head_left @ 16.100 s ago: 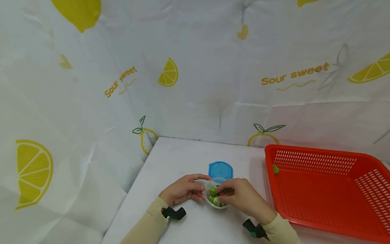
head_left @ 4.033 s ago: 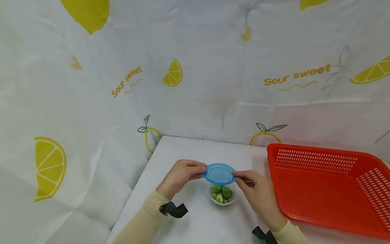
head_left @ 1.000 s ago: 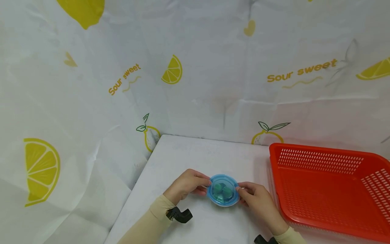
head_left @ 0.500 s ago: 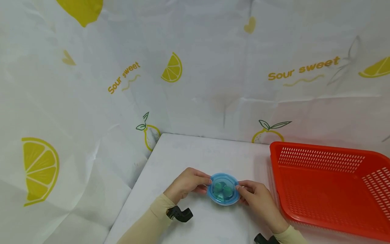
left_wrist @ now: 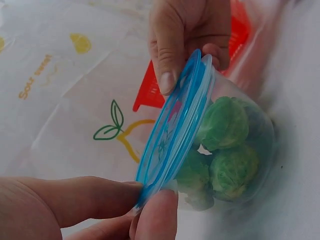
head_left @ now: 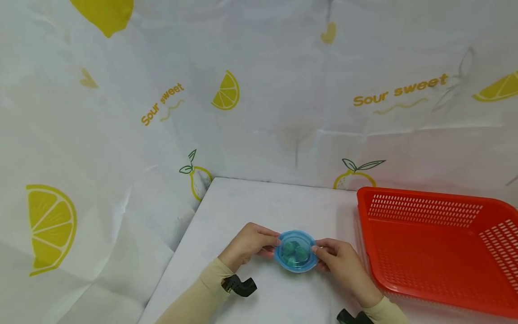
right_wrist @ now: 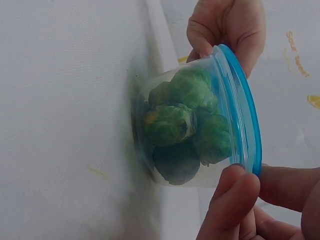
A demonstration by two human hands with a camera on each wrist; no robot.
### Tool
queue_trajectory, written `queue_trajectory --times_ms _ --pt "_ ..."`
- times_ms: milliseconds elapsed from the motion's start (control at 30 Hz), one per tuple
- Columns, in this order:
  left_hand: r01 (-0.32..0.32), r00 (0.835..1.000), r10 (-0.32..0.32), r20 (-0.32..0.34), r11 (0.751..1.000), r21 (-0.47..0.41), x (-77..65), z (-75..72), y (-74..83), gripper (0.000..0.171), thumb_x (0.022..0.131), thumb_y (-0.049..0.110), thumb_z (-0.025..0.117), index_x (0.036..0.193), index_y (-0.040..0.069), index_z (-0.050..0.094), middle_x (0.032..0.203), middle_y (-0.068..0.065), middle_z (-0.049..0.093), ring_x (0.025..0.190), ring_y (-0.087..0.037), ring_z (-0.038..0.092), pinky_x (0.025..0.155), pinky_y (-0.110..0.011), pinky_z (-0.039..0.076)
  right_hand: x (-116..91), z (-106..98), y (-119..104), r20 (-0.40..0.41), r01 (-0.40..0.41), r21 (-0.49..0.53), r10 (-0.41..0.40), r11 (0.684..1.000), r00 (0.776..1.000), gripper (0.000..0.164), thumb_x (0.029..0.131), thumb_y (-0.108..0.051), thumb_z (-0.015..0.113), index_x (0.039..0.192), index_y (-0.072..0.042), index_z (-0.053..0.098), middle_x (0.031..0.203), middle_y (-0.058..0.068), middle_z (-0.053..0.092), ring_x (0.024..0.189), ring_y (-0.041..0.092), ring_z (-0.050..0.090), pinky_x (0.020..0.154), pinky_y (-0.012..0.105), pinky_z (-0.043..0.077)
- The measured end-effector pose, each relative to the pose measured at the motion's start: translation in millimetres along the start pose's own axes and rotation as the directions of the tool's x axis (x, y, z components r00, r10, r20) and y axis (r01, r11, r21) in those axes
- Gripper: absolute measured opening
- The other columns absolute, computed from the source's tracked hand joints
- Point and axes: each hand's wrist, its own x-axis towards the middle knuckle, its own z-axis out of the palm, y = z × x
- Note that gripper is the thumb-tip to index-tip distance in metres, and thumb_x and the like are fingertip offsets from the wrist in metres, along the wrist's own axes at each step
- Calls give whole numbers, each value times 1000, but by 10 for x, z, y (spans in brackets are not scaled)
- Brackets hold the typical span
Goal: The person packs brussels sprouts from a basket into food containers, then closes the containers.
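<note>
A small clear plastic food container with Brussels sprouts inside sits on the white table, covered by a round blue lid. My left hand pinches the left edge of lid and container rim, thumb on top and fingers below. At the opposite edge, my right hand does the same. In the left wrist view the lid lies along the rim, with a thin pale line of the rim below the blue. The sprouts show green through the lid and the clear wall.
A large red plastic basket with slotted sides stands to the right of my right hand. White cloth printed with lemons hangs behind and to the left of the table.
Earlier my right hand was putting sprouts into the container; later both hands held the lid above it. The lid now covers the container. Over the last second the hands hardly move.
</note>
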Motion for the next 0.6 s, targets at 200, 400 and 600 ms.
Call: queue_trajectory --times_ms 200,400,600 --pt "1 1000 -1 2 1000 11 -5 -7 15 25 92 9 83 116 -1 83 89 -6 78 69 -9 70 62 -22 64 -6 4 -15 2 29 -23 -29 999 1000 30 106 -15 70 128 5 71 84 6 71 75 19 64 68 25 61" --pt "-1 1000 1 0 1000 14 -14 6 19 25 92 9 83 115 0 83 90 -8 78 69 -10 70 61 -22 64 -3 -8 -14 12 64 -19 -64 998 998 27 105 -12 70 125 7 71 82 6 70 74 19 64 65 24 59" --pt "0 1000 0 -10 1000 21 -22 12 12 23 91 8 83 114 1 84 87 -8 77 68 -10 69 60 -22 64 20 -15 19 35 25 26 -26 999 999 30 104 -16 72 126 6 70 84 5 72 75 19 65 67 25 61"
